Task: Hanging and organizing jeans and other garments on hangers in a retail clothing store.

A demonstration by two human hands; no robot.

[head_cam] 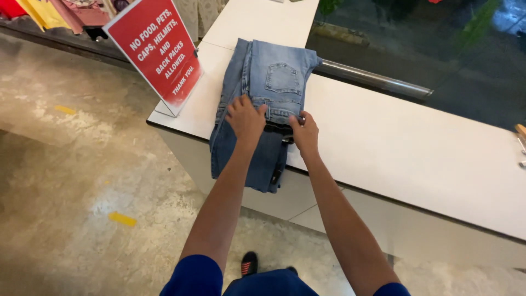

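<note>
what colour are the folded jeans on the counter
Light blue denim jeans, seen best in the head view, the only one.

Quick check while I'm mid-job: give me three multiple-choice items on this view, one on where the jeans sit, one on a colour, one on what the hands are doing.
1. Where do the folded jeans lie?
A. on the floor
B. on the white counter, one end hanging over its edge
C. on a chair

2. What colour is the slanted sign?
A. red
B. green
C. black

3. What are the left hand and right hand doing?
A. lifted clear of the jeans
B. both resting on the jeans
C. holding the sign

Answers: B, the denim drapes past the counter edge; A, red board with white print; B, both palms lie on the denim.
</note>
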